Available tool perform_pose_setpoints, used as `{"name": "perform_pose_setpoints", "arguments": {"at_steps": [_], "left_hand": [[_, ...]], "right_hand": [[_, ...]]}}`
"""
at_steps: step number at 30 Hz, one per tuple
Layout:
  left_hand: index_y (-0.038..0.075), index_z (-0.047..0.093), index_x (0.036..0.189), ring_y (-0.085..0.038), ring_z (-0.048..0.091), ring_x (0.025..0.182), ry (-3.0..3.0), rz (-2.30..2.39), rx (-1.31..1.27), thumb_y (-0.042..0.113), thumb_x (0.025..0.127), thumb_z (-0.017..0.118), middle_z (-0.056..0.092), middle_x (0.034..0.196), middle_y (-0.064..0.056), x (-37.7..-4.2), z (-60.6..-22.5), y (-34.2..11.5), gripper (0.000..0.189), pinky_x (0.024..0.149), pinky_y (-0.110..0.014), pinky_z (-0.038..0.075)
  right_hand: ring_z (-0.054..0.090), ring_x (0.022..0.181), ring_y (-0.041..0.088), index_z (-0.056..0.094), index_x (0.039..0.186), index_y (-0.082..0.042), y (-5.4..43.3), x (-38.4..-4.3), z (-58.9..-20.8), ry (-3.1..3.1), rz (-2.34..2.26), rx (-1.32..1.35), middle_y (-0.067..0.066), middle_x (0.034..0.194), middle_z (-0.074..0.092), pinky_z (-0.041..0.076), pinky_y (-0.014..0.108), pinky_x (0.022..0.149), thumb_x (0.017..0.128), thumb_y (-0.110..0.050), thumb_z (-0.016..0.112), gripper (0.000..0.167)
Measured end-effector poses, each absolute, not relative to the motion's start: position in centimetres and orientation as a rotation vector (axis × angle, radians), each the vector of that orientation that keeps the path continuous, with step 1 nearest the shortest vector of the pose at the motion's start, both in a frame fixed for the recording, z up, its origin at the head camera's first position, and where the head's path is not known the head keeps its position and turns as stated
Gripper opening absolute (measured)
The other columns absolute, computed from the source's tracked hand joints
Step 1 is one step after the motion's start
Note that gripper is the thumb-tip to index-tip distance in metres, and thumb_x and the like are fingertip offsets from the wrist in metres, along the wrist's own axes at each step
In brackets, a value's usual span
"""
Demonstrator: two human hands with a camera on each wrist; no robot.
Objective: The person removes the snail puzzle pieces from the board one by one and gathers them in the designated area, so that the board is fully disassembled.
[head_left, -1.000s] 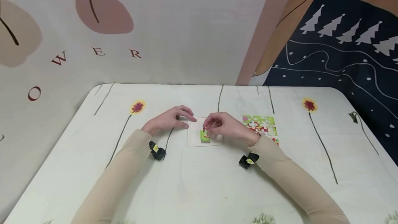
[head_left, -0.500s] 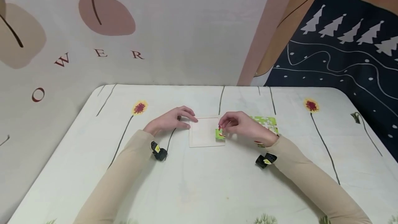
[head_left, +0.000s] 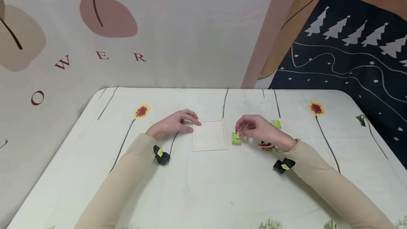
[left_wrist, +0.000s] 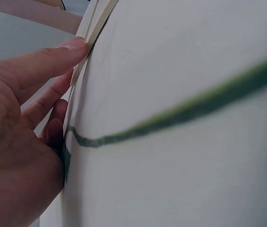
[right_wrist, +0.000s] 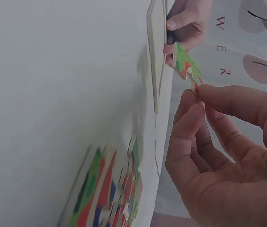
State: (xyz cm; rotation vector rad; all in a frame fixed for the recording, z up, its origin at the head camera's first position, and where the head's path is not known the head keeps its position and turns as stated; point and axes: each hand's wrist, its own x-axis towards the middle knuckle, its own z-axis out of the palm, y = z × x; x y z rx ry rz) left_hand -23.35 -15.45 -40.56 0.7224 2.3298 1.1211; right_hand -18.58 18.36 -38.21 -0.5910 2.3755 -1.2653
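Observation:
A green, red and white jigsaw puzzle piece (head_left: 235, 138) hangs just right of a pale, square puzzle tray (head_left: 210, 135). My right hand (head_left: 260, 130) pinches this piece between thumb and fingertips; in the right wrist view the piece (right_wrist: 185, 62) is held off the table, tilted. My left hand (head_left: 175, 122) rests at the tray's upper left corner, one finger over the rim and the thumb at the left side. Seen from the left wrist, the thumb (left_wrist: 76, 46) touches the tray's edge (left_wrist: 100, 23). Within the tray's rim only bare pale board shows.
Joined and stacked puzzle pieces (head_left: 268, 146) with green, red and white print lie right of the tray, partly hidden by my right hand. The right wrist view shows them as a low stack (right_wrist: 119, 189). A flower-printed white cloth (head_left: 197, 186) covers the table, and a wall stands behind.
My right hand has carried the pinched puzzle piece rightward, from above the tray to beyond its right edge, covering more of the other pieces. My left hand has stayed at the tray's corner.

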Motion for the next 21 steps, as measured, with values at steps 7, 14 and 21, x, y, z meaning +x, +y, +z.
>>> {"name": "perform_pose_setpoints", "arguments": {"at_steps": [7, 14, 21], "left_hand": [[0.007, 0.073, 0.119, -0.032, 0.040, 0.134, 2.328, 1.122, 0.723, 0.006, 0.090, 0.069, 0.051, 0.137, -0.013, -23.4, -40.7, -15.4, 0.030, 0.115, -0.056, 0.028], [0.007, 0.073, 0.119, -0.032, 0.040, 0.134, 2.330, 1.122, 0.711, 0.006, 0.090, 0.069, 0.051, 0.138, -0.013, -23.3, -40.5, -15.5, 0.030, 0.115, -0.056, 0.027], [0.006, 0.072, 0.119, -0.032, 0.040, 0.134, 2.321, 1.128, 0.705, 0.006, 0.090, 0.069, 0.050, 0.137, -0.013, -23.2, -40.4, -15.4, 0.030, 0.115, -0.055, 0.029]], "right_hand": [[0.062, 0.088, 0.020, 0.065, 0.109, 0.000, 19.8, -18.1, -38.2, 2.394, -1.240, -0.557, 0.015, 0.103, 0.066, 0.050, 0.027, 0.076, 0.091, -0.001, 0.061, 0.019], [0.062, 0.086, 0.021, 0.065, 0.107, -0.001, 21.0, -17.9, -38.2, 2.411, -1.219, -0.546, 0.015, 0.101, 0.066, 0.051, 0.026, 0.073, 0.091, 0.000, 0.059, 0.017], [0.062, 0.085, 0.018, 0.064, 0.105, -0.001, 21.8, -17.5, -38.3, 2.420, -1.196, -0.531, 0.013, 0.098, 0.066, 0.050, 0.025, 0.072, 0.090, 0.001, 0.057, 0.017]]}}
